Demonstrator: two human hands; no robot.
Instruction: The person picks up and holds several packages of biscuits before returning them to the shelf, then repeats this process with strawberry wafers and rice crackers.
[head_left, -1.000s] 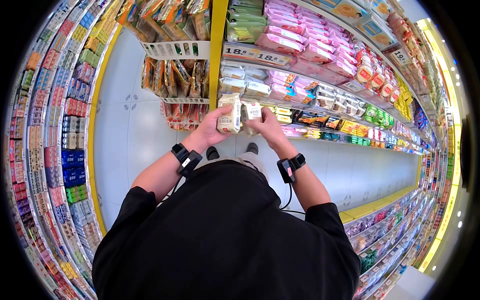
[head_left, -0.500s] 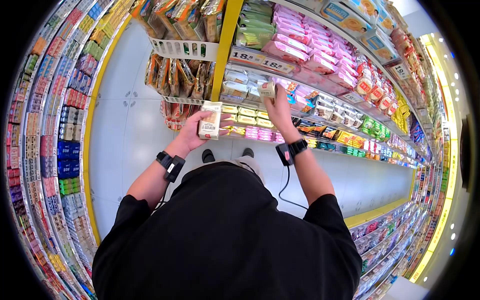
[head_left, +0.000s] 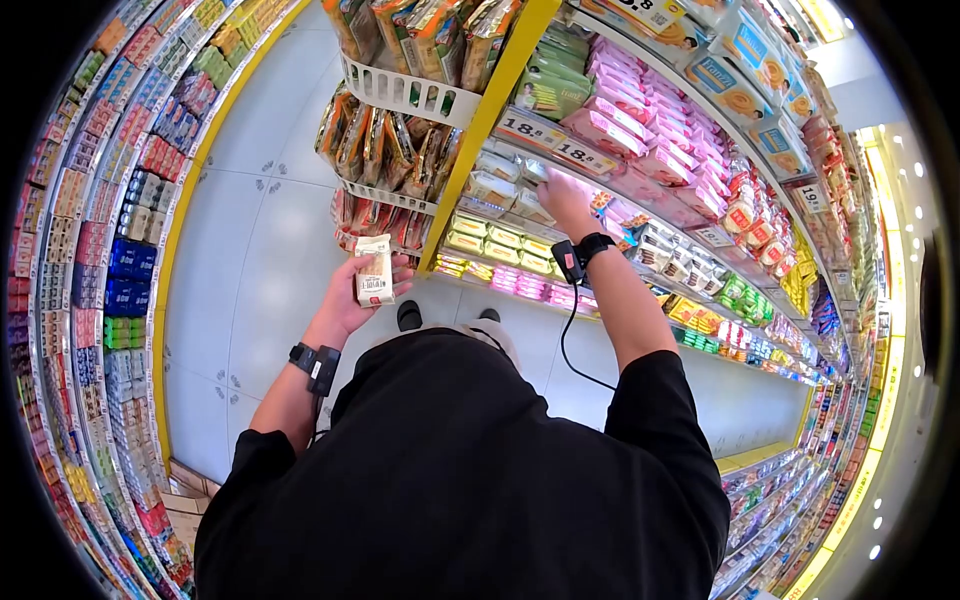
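My left hand [head_left: 345, 300] holds a cream-coloured snack pack [head_left: 375, 272] with a red mark near its lower end, thumb on one side and fingertips showing past the other. It is held out in front of the shelves, over the floor. My right hand [head_left: 566, 200] reaches into the shelf row beneath the 18.8 price labels [head_left: 545, 137]. Its blurred fingers are at the pale snack packs [head_left: 492, 188] there; whether they grip one cannot be made out.
Pink packs [head_left: 655, 140] fill the shelf above my right hand. White baskets [head_left: 410, 95] of brown snack bags hang left of the yellow post [head_left: 490, 125]. Another stocked shelf [head_left: 130, 260] runs along the left. A cable [head_left: 565, 345] trails from my right wrist.
My right hand, which held a pale pack in front of the shelf, is now further into the row. My left hand has tilted its pack upright. The view has shifted and turned.
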